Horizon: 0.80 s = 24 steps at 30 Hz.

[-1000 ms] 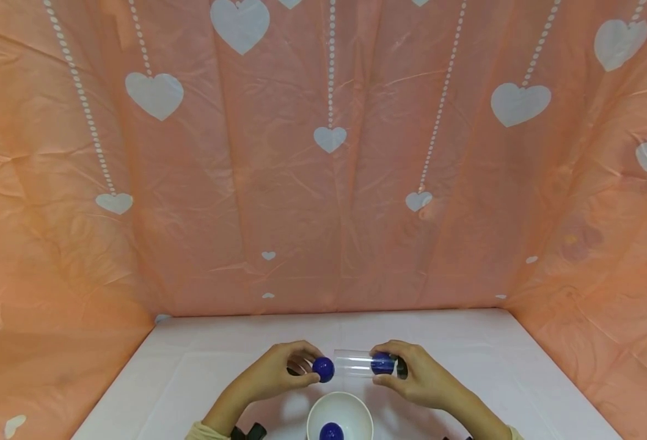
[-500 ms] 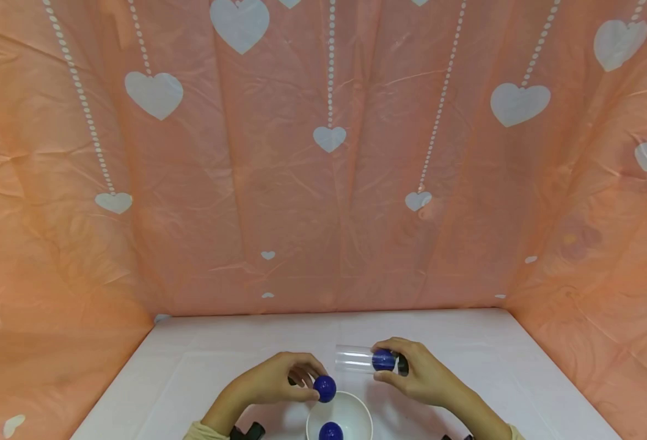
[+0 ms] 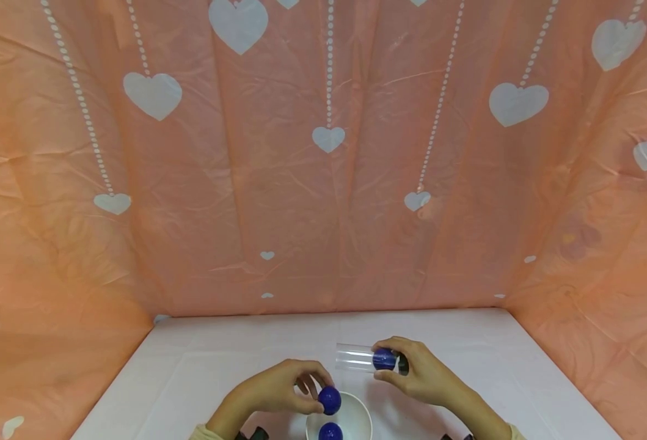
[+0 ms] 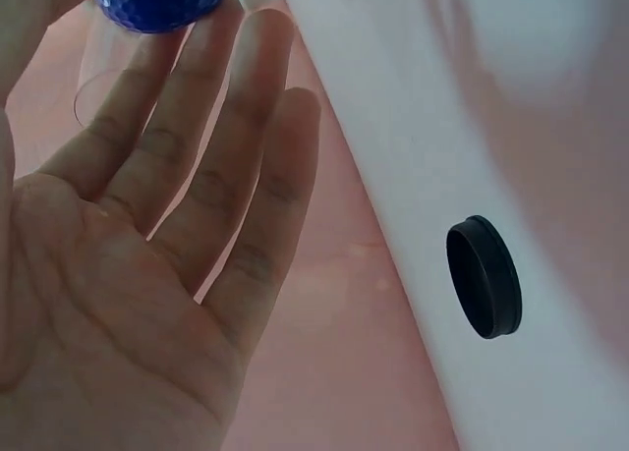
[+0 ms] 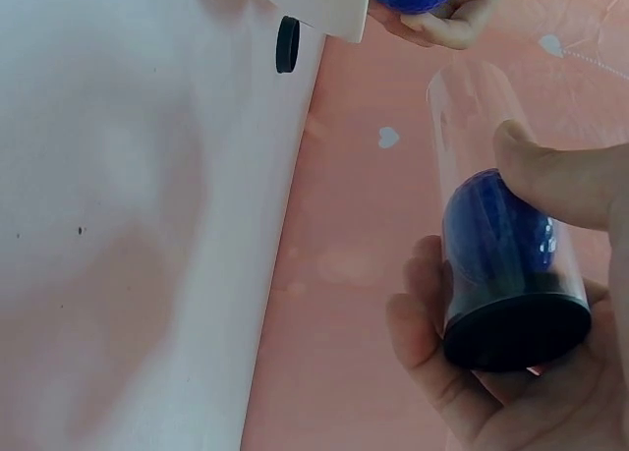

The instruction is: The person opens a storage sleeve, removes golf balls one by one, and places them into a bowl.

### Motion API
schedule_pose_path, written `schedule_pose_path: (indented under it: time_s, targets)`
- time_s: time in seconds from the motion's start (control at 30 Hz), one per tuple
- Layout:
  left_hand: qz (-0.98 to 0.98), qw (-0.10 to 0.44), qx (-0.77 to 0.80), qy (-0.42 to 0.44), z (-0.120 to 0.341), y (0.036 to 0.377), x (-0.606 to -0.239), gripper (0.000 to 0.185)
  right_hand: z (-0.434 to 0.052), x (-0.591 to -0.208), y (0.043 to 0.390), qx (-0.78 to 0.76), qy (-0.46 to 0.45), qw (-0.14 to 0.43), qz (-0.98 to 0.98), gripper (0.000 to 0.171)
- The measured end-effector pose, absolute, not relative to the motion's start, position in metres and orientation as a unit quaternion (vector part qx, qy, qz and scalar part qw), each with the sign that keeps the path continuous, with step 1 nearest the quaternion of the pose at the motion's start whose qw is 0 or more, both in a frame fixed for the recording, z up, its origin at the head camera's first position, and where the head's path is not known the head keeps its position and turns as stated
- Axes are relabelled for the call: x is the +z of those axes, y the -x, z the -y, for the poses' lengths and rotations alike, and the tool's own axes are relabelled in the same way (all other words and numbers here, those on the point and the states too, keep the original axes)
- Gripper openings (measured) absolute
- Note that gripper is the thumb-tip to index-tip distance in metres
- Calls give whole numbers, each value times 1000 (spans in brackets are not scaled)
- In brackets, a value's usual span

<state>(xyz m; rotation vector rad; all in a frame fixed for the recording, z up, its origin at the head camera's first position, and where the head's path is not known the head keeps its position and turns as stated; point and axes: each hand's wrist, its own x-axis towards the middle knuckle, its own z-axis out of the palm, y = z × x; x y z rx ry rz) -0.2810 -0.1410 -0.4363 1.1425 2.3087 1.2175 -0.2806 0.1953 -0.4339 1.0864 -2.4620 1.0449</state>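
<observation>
My left hand pinches a blue golf ball between thumb and fingers, above the left side of a white bowl. Dimples show on that ball in the left wrist view. Inside the bowl lies another blue ball. My right hand grips a clear tube on its side, open end toward the left. A blue ball sits within the tube near its black end cap. Thumb and fingers wrap the tube's capped end.
A loose black cap rests on the white table, near the bowl in the right wrist view. Peach sheeting with white hearts rises behind and on both sides.
My left hand has carried its ball from beside the tube's open end down toward me, over the bowl. The right hand with the tube has shifted slightly away from me.
</observation>
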Motion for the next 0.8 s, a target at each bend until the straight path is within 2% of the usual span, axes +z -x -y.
schedule_pose_path:
  time_s: [0.3, 0.8]
  targets:
    - [-804, 118, 404, -420, 136, 278, -436, 29, -195, -434, 280, 360, -369, 128, 847, 36]
    - [-808, 104, 405, -415, 138, 281, -438, 22, -194, -435, 280, 352, -376, 137, 846, 35]
